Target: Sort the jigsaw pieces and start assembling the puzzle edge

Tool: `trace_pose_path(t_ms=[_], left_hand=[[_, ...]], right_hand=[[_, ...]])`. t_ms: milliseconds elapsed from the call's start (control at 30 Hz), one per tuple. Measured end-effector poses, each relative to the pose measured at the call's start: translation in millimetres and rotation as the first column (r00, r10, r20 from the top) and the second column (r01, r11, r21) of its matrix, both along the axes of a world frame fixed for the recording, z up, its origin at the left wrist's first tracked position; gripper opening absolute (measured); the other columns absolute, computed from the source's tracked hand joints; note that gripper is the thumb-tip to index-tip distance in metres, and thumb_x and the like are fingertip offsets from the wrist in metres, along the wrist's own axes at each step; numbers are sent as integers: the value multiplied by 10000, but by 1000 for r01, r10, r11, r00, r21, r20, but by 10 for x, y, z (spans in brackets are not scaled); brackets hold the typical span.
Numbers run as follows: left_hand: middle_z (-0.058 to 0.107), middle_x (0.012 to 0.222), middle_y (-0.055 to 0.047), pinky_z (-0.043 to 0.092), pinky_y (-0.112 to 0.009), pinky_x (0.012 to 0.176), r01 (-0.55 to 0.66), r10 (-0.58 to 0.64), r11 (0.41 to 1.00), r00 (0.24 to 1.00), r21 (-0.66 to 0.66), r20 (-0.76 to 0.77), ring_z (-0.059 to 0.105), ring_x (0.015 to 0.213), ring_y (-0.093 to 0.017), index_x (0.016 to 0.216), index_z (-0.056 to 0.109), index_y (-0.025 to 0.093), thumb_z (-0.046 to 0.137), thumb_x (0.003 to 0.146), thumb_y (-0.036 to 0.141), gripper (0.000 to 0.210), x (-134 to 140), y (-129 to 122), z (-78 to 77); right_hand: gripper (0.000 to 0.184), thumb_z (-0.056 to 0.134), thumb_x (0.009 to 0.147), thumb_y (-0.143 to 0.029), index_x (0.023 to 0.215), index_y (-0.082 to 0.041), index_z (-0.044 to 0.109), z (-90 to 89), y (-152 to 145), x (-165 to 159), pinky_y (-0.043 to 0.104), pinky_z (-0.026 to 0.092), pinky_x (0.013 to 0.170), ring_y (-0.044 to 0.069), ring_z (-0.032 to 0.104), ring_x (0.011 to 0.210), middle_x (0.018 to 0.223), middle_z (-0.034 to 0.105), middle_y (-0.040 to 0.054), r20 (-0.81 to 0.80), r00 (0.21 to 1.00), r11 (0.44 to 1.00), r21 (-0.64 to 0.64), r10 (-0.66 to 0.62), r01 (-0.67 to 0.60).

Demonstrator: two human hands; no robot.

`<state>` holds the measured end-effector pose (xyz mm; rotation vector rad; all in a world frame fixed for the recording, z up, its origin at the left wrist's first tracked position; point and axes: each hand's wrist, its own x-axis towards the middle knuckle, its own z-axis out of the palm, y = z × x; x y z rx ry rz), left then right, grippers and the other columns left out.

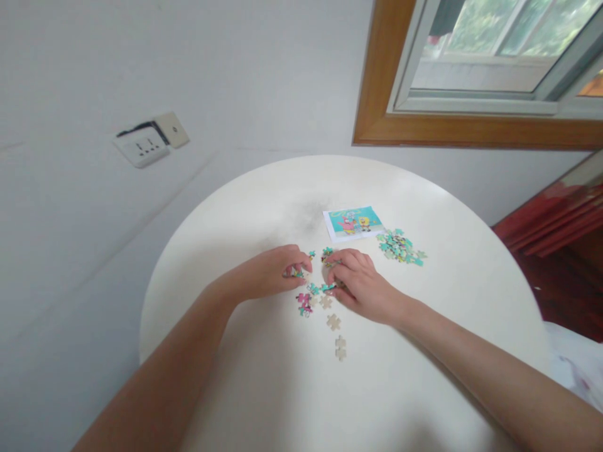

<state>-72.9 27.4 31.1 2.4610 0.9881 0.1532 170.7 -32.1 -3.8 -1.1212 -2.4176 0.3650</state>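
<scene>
Home-like room, round white table (264,376), wood-framed window (480,130), wall socket (144,147)

We count two hands (279,270) (357,281), one picture card (355,222), one table (282,389). We cannot number the overlapping puzzle pieces (398,246).

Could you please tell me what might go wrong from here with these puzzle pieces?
The left hand and right hand are close together among small pieces, so either might nudge the pink pieces out of place. The pale pieces lie on the near side of the right hand, so pulling it back could sweep them aside. The pile sits right by the picture card; a careless reach could scatter it.
</scene>
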Motion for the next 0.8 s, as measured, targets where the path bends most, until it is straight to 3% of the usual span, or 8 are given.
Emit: trace_pose_path(t_ms=[267, 467, 633, 800], left_hand=[[603, 957, -17, 453, -275, 787, 12, -12, 1000, 1000, -5, -5, 594, 841, -171, 1024, 637, 219, 538, 805, 244, 242, 1, 5, -2], [600, 926, -19, 455, -270, 757, 18, -18, 1000, 1000, -3, 1, 590, 808, -166, 1008, 638, 209, 541, 824, 287, 222, -1, 18, -8], [599, 925, -17, 447, -260, 747, 15, -15, 1000, 1000, -7, -8, 587, 813, -163, 1025, 637, 216, 537, 833, 291, 229, -14, 12, -11], [604, 957, -26, 445, -265, 760, 4, -4, 999, 1000, -39, -4, 582, 825, -164, 1048, 633, 211, 531, 847, 310, 246, -17, 11, -16]], right_hand=[[76, 629, 842, -196, 911, -227, 624, 58, -24, -52, 416, 344, 966, 244, 472, 1170, 1165, 608, 68, -72, 997, 997, -71, 10, -15], [44, 647, 831, -184, 832, -228, 655, 111, -5, -59, 380, 365, 866, 203, 567, 941, 843, 667, 6, -104, 993, 994, -101, -55, 44], [62, 621, 849, -195, 854, -228, 673, 110, 26, -26, 279, 442, 757, 133, 612, 779, 834, 697, -21, -328, 934, 958, -282, -140, 45], [120, 614, 839, -246, 874, -237, 728, 147, 59, 88, 241, 434, 648, 114, 565, 667, 788, 701, -25, -326, 905, 906, -404, -274, 129]])
